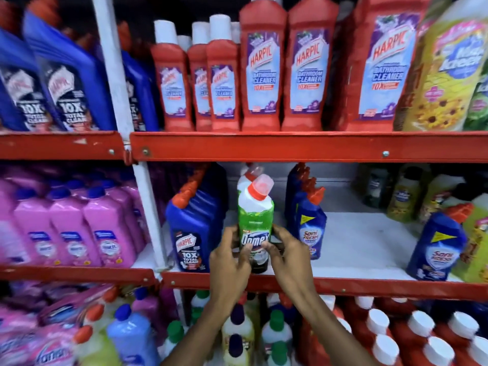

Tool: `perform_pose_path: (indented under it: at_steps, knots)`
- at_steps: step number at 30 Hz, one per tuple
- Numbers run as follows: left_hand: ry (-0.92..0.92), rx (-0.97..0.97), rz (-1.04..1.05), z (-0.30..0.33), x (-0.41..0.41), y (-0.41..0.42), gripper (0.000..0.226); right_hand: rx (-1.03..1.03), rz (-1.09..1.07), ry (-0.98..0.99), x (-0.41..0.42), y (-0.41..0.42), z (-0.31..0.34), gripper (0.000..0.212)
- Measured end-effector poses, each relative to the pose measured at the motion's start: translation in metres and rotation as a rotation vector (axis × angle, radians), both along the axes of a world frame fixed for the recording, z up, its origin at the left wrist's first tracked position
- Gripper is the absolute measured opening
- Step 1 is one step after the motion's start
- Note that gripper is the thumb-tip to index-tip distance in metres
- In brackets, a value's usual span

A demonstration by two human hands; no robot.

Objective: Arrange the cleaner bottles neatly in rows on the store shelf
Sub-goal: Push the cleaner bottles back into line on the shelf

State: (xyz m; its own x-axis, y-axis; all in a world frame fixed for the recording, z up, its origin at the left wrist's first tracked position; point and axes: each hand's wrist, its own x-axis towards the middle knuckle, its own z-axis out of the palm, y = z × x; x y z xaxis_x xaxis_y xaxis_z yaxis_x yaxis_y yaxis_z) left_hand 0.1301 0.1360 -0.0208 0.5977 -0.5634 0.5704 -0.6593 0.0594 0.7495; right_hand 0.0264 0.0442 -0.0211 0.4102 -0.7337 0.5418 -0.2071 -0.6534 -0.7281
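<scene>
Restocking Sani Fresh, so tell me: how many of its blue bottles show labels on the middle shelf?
2: one just right of the Domex bottle held by both hands, one near the shelf's right end. Blue bottles behind the first may hide more.

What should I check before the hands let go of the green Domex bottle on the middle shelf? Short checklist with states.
1. Both hands on bottle: left hand and right hand grip the green Domex bottle from either side: ok.
2. Bottle upright: ok.
3. Base seated on the middle shelf: hidden by fingers, cannot tell.
4. Label facing front: Domex name readable: ok.
5. Lined up with the second Domex bottle behind: roughly in file: ok.
6. Clearance to neighbours: blue Harpic bottle on one side, Sani Fresh bottle on the other, gaps visible: ok.
</scene>
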Motion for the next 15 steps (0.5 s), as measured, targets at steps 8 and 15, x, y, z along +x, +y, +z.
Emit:
perform_pose_path:
  at_steps: [8,15]
  knots:
    - [-0.029,0.125,0.015,-0.004,0.006,0.0,0.04,0.018,0.048,0.033,-0.002,-0.004,-0.006,0.041]
    - [-0.643,-0.01,0.239,-0.002,-0.023,0.001,0.06,-0.404,-0.25,0.224,-0.062,-0.007,-0.009,0.067]
